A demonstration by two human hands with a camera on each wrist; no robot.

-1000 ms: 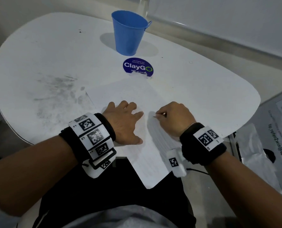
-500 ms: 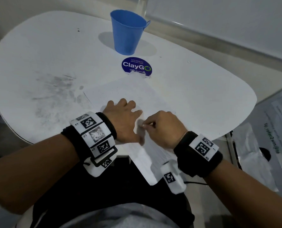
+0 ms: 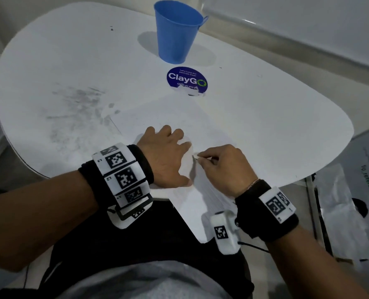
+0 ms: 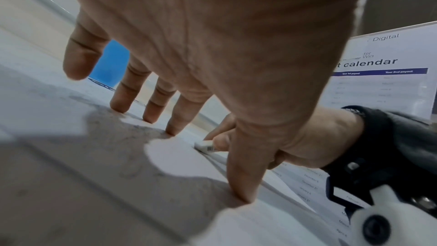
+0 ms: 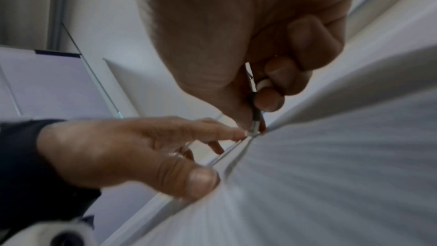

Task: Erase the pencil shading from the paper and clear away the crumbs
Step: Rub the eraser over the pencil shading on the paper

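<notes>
The left hand (image 3: 168,156) lies spread, fingertips pressing the paper (image 3: 185,117) flat near the table's (image 3: 265,117) 6 o'clock edge. At its 3 o'clock, the right hand (image 3: 224,167) pinches an eraser (image 4: 205,145) against the sheet.

The paper (image 3: 157,117) is a white sheet lying flat and skewed on the white counter (image 3: 265,126), its near corner hanging over the counter's near edge. Faint grey pencil shading shows on it near its middle, and grey smudges lie on the counter just left of the sheet. The eraser (image 4: 206,146) is a small white block in a printed sleeve, tilted, with its tip touching the paper close to the middle of the sheet.
</notes>
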